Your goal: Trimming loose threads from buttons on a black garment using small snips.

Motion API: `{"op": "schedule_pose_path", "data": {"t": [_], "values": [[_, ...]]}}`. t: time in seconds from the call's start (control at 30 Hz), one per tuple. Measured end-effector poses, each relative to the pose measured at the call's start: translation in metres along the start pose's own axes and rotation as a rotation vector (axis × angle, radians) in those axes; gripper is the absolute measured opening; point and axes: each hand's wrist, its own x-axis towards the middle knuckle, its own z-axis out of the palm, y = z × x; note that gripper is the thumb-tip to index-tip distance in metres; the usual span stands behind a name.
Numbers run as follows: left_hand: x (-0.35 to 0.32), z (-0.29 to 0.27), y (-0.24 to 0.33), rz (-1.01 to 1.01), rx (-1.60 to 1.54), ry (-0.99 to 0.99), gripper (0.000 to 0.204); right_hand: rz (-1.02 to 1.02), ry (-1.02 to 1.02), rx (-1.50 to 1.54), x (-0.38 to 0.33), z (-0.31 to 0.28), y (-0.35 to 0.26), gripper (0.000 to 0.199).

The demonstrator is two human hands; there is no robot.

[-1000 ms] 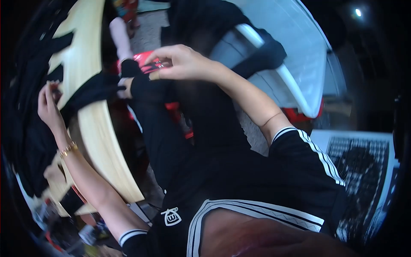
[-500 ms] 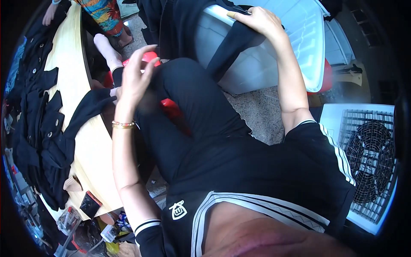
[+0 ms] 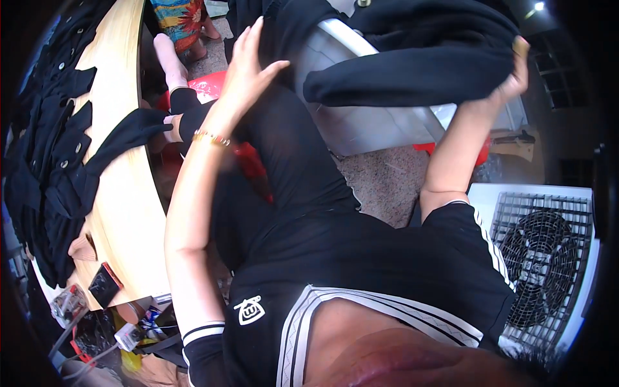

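Note:
My right hand [image 3: 509, 85] is raised at the upper right and gripping a bunched black garment [image 3: 412, 76]. The garment stretches over the pale plastic bin [image 3: 361, 126], covering much of its opening, and a thick, sleeve-like roll of it points left. Fingers spread and thumb out, my left hand [image 3: 248, 74] hovers above my knee with nothing in it, left of the bin and apart from the garment. More dark cloth [image 3: 284, 32] hangs at the bin's left side.
A light wooden table [image 3: 122, 213] at left bears black buttoned garments [image 3: 58, 155] and a phone [image 3: 105, 285]. Red plastic [image 3: 206, 84] shows past my knees. Another person's patterned clothing [image 3: 177, 22] is at the far side. A caged fan [image 3: 536, 261] stands at right.
My right hand has lifted the black garment from the bin's rim, moving right and slightly nearer. My left hand has shifted right and farther away, still spread. The view has tilted slightly.

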Motion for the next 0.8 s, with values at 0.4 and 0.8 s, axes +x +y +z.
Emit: {"op": "schedule_pose_path", "data": {"t": [0.4,0.8], "values": [[0.044,0.067,0.118,0.005,-0.414,-0.153,0.094,-0.487,0.169,-0.356,-0.067,0.127,0.107,0.037],[-0.004,-0.056,0.127,0.059,-1.181,0.036,0.052,-0.478,0.077,-0.485,-0.07,0.058,-0.213,0.033]]}}
